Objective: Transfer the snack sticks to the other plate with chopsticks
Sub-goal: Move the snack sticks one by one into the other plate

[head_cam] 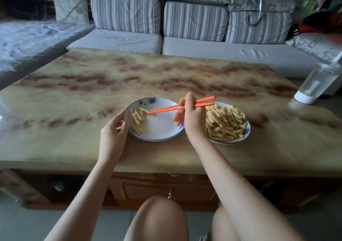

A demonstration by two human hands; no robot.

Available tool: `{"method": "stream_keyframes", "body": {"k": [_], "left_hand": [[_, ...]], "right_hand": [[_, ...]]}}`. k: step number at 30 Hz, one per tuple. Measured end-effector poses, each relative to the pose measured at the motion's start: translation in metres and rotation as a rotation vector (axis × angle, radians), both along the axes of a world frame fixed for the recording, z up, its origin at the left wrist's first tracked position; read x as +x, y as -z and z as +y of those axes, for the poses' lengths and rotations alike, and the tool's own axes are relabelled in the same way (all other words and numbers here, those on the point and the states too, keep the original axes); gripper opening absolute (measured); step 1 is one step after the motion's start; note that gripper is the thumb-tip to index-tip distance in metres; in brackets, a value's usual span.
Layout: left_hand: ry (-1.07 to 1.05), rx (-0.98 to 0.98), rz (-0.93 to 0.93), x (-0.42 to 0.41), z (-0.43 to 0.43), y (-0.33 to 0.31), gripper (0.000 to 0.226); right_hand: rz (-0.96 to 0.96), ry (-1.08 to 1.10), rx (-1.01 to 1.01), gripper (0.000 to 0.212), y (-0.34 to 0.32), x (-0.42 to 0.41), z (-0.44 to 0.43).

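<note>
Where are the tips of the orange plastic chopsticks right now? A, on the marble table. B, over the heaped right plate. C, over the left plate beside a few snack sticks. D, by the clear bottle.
C: the right hand holds the orange plastic chopsticks with tips over the white left plate, by its few snack sticks.

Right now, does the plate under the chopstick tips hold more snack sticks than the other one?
No, the left plate holds only a few snack sticks; the right plate is heaped.
</note>
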State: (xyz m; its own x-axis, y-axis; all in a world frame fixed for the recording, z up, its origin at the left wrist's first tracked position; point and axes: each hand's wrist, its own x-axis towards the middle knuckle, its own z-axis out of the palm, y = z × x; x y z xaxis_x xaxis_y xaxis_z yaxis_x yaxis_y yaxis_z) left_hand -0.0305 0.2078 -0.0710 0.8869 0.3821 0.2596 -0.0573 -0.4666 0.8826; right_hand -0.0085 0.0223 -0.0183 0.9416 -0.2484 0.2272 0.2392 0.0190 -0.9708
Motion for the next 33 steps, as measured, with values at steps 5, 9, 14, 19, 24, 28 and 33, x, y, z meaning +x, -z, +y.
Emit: {"method": "stream_keyframes", "body": {"k": [5, 9, 14, 19, 24, 28, 33], "left_hand": [[0.003, -0.001, 0.012, -0.001, 0.000, -0.001, 0.038], [0.004, -0.015, 0.028, -0.002, -0.001, -0.001, 0.038], [0.010, -0.005, 0.022, -0.002, -0.001, 0.000, 0.039], [0.017, 0.001, 0.017, -0.003, -0.001, 0.000, 0.039], [0.019, 0.016, 0.031, -0.003, 0.000, 0.000, 0.040], [0.013, 0.015, 0.030, -0.003, -0.002, -0.001, 0.039], [0.007, 0.007, 0.033, -0.005, -0.002, -0.002, 0.039]], "right_hand": [[-0.020, 0.087, 0.057, 0.048, -0.005, -0.016, -0.023], [-0.087, 0.160, 0.124, 0.043, -0.016, -0.037, -0.050], [-0.154, 0.262, 0.065, 0.042, -0.028, -0.066, -0.094], [-0.170, 0.408, 0.036, 0.042, -0.023, -0.095, -0.133], [-0.133, 0.426, -0.011, 0.042, -0.015, -0.112, -0.149], [-0.078, 0.395, 0.001, 0.042, -0.009, -0.114, -0.153], [-0.088, 0.380, -0.022, 0.042, -0.014, -0.119, -0.152]]}}
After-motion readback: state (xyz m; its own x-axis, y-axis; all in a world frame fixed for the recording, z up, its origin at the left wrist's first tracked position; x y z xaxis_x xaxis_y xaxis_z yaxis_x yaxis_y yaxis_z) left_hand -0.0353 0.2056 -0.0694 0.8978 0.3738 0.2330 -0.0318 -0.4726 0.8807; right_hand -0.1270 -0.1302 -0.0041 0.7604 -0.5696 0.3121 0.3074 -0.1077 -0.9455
